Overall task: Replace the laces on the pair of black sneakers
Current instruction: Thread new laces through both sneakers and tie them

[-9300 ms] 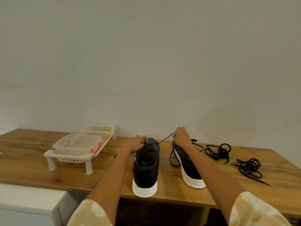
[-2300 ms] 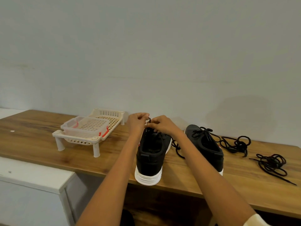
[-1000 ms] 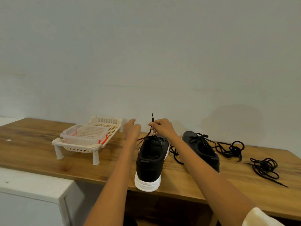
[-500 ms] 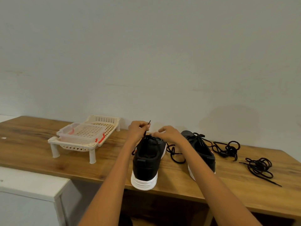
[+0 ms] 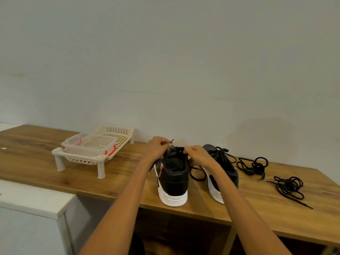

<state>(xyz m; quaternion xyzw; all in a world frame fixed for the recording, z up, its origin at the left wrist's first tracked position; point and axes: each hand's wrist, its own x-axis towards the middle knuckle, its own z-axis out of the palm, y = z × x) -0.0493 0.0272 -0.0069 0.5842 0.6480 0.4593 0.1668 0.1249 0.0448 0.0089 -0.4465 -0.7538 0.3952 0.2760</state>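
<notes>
The wooden table point(image 5: 46, 162) is the biggest thing under your arms, and it runs out far to both sides of your hands. Off to the left of your left hand stands a cream plastic rack point(image 5: 95, 153) on short legs, with a clear tub point(image 5: 88, 146) with red clips sitting on it.

Right under your hands is the left sneaker point(image 5: 173, 179). It is black with a thick white sole, and its heel points back at you. There is a bit of red and white on its left side, but it is too small to read. Just beside your right wrist sits the right sneaker point(image 5: 223, 172), black and white too, with a black lace already in it. A loop of lace point(image 5: 196, 173) lies on the table between the two shoes.

Well off to the right of your right hand lie two loose piles of black laces point(image 5: 253, 165) and point(image 5: 288, 186).

Both your arms reach straight out. Your left hand point(image 5: 159, 147) pinches the lace tip point(image 5: 171, 141), which pokes up past your fingers. Your right hand point(image 5: 196, 153) is curled at the top of the left sneaker and pinches the lace there.
</notes>
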